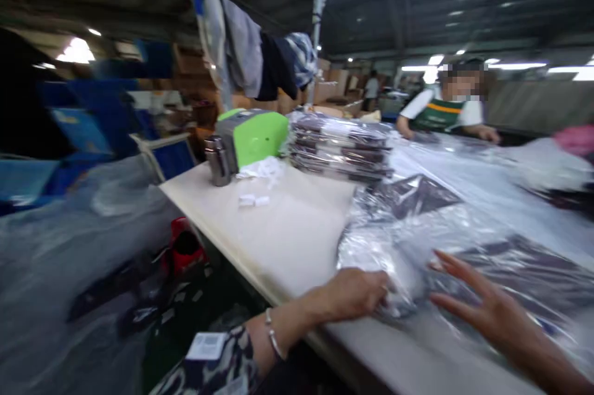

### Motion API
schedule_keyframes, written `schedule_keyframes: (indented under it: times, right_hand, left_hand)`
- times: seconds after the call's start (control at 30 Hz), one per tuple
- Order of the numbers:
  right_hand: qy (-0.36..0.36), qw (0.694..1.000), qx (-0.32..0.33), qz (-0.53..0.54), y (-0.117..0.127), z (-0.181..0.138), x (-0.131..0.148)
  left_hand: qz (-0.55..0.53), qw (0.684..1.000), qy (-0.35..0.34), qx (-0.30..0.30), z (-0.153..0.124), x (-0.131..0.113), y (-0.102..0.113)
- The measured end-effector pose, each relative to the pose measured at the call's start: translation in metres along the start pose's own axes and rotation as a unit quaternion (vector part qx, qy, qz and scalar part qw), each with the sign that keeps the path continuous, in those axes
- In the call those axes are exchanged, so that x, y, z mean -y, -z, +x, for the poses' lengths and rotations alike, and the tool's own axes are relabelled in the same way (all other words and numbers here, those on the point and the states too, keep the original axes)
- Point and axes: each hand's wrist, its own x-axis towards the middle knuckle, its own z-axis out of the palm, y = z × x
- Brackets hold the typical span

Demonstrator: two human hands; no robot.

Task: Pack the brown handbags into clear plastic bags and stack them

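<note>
A clear plastic bag (399, 240) holding a dark folded garment lies on the white table (278, 228) in front of me. My left hand (357, 293), with a bracelet on the wrist, grips the bag's near left corner with fingers closed. My right hand (482, 308) hovers just right of it with fingers stretched out and spread over the plastic, holding nothing. More bagged dark garments (524, 265) lie under and beyond my right hand.
A stack of bagged garments (341, 147) stands at the table's far end beside a green and grey machine (253, 135) and a metal flask (218, 161). Another person (445, 110) works across the table. Left of the table lie plastic sheeting and a red item (185, 249).
</note>
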Motion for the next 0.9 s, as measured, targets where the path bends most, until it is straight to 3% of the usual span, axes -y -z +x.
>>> schedule_keyframes:
  times: [0.13,0.23,0.33,0.5,0.6,0.73,0.9]
  right_hand:
    - [-0.031,0.998,0.046,-0.02,0.012,-0.002,0.008]
    - [-0.001,0.999,0.049,-0.002,0.005,0.01,0.026]
    - [0.023,0.998,0.049,0.015,-0.003,0.016,0.034]
    - [-0.023,0.998,0.051,-0.008,-0.012,0.025,0.034]
    - [0.003,0.999,0.013,-0.034,-0.012,0.029,0.032]
    - [0.009,0.993,-0.09,-0.075,-0.011,0.028,0.025]
    - [0.035,0.977,-0.167,-0.127,-0.015,0.024,0.009]
  left_hand:
    - [-0.096,0.995,0.021,-0.018,0.007,0.011,0.003]
    - [-0.141,0.99,0.018,-0.006,0.004,0.01,0.006]
    - [-0.155,0.988,0.025,0.006,0.004,0.009,0.008]
    - [-0.156,0.987,0.01,0.026,0.012,0.01,0.009]
    - [-0.182,0.983,0.01,0.027,0.014,0.012,0.01]
    - [-0.181,0.983,0.037,-0.003,0.01,0.017,0.012]
    - [-0.046,0.988,0.041,-0.139,-0.003,0.021,0.008]
